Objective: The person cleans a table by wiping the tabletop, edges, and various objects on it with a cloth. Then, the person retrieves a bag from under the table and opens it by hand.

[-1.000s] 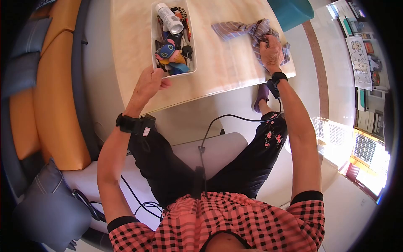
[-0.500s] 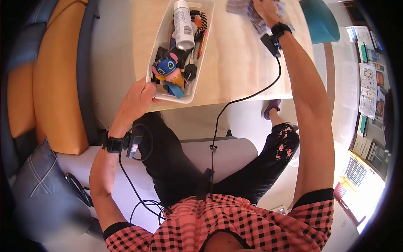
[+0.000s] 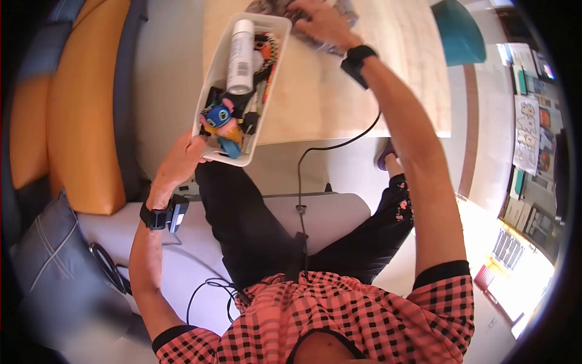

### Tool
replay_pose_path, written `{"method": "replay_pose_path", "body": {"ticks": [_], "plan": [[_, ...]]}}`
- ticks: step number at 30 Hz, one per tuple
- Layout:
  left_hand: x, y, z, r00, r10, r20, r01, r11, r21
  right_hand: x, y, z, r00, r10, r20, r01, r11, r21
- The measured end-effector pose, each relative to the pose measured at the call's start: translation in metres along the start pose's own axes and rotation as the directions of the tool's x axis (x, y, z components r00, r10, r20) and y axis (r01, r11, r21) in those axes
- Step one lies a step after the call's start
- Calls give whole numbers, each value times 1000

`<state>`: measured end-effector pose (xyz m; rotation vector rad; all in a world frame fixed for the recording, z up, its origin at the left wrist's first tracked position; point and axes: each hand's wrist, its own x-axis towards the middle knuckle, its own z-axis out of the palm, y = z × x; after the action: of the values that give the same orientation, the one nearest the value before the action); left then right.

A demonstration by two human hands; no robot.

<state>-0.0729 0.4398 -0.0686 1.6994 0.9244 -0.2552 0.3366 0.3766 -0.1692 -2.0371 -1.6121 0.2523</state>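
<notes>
My left hand (image 3: 182, 159) grips the near left corner of a long white bin (image 3: 271, 100), whose near end juts past the table's edge. Inside the bin lie a white bottle (image 3: 240, 60), a blue cartoon figure (image 3: 218, 115), an ice-cream-cone-shaped item (image 3: 231, 133), a blue strap and several small things. My right hand (image 3: 321, 23) rests on a crumpled striped cloth (image 3: 345, 12) on the tabletop, just right of the bin's far end, its fingers spread apart.
The pale table (image 3: 364, 91) spans the upper middle. A teal stool (image 3: 459, 33) stands beyond its right side. An orange and grey sofa (image 3: 85, 115) is at the left. A black cable (image 3: 327, 147) hangs from my right wrist across my lap.
The bin has come toward me with my left hand, its near end now past the table edge. My right hand and the cloth have moved left, to beside the bin's far end.
</notes>
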Motion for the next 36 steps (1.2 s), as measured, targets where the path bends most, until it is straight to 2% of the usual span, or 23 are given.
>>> {"method": "replay_pose_path", "body": {"ticks": [1, 3, 7, 11, 14, 18, 21, 24, 25, 27, 28, 30, 32, 34, 36], "plan": [[4, -10, -4, 999, -3, 33, 3, 1000, 8, -19, -19, -6, 997, 72, 14, -72, 997, -2], [5, -13, -7, 998, -10, 66, 9, 1000, 13, -52, -39, -6, 990, 5, -143, -9, 1000, -24], [5, -9, -6, 998, 7, 63, -8, 1000, 7, -113, -80, -15, 976, 141, -168, -147, 989, -25], [10, -10, -7, 996, 68, 58, -73, 993, 90, -166, -120, -17, 970, 120, -213, -126, 992, -14], [11, -14, -6, 993, 79, 91, -89, 990, 112, -196, -137, -12, 981, 46, -188, -42, 999, 24], [13, -21, 0, 980, 148, 135, -154, 988, 34, -218, -146, -11, 997, -75, -28, 76, 997, 18], [12, -10, 5, 973, 190, 132, -192, 981, 0, -221, -146, -18, 999, -11, 52, 14, 998, -55], [17, 12, 22, 965, 240, 102, -238, 971, -37, -226, -113, -31, 991, 108, -80, -116, 987, -107], [28, 19, 26, 961, 260, 99, -256, 965, -53, -226, -88, -33, 980, 134, -149, -149, 984, -98], [62, 32, 38, 960, 250, 123, -248, 968, -37, -225, -42, -62, 936, 303, -181, -312, 950, -23], [77, 43, 49, 956, 264, 131, -262, 964, -36, -227, -11, -69, 914, 336, -227, -356, 933, -51], [100, 73, 74, 947, 288, 144, -283, 958, -52, -233, 28, -90, 812, 520, -266, -571, 802, -176], [118, 104, 102, 939, 311, 150, -299, 949, -97, -253, 64, -105, 767, 518, -379, -600, 788, -139], [145, 126, 118, 937, 276, 214, -284, 959, 3, -271, 81, -120, 676, 614, -408, -707, 696, -125], [154, 148, 138, 941, 285, 180, -284, 958, -32, -281, 80, -128, 579, 668, -467, -782, 618, -85]]}}
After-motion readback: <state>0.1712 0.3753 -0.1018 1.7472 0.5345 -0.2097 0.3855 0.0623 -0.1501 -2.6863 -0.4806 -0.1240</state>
